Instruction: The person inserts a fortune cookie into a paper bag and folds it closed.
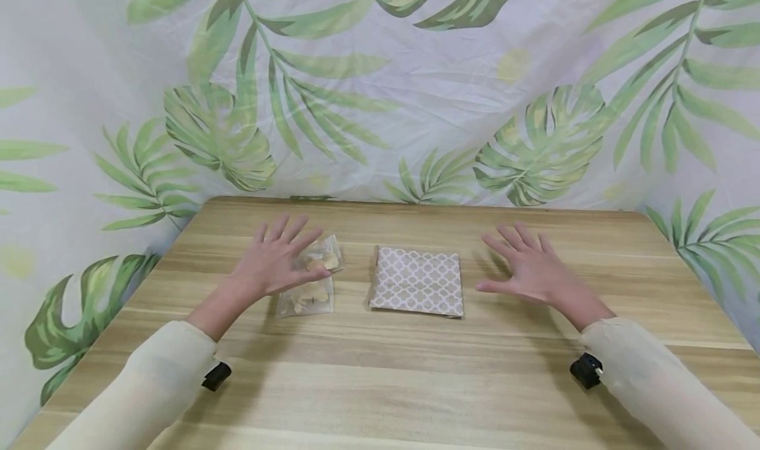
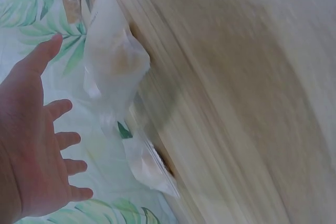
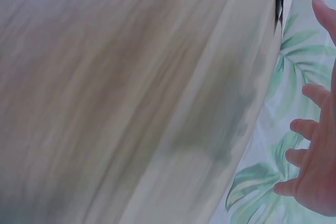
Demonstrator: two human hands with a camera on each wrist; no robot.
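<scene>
My left hand is held with its fingers spread above two small clear packets at the left of the table. One packet lies farther back, the other packet nearer; both have pale, yellowish pieces inside, whose kind I cannot tell. In the left wrist view the hand holds nothing, and the packets lie past its fingertips. A flat, square paper pouch with a white lattice pattern on tan lies between the hands. My right hand, fingers spread and holding nothing, is to the right of the pouch.
The wood-grain table ends at the back against a hanging cloth printed with green leaves. A black device sits at the left wrist and another black device at the right wrist.
</scene>
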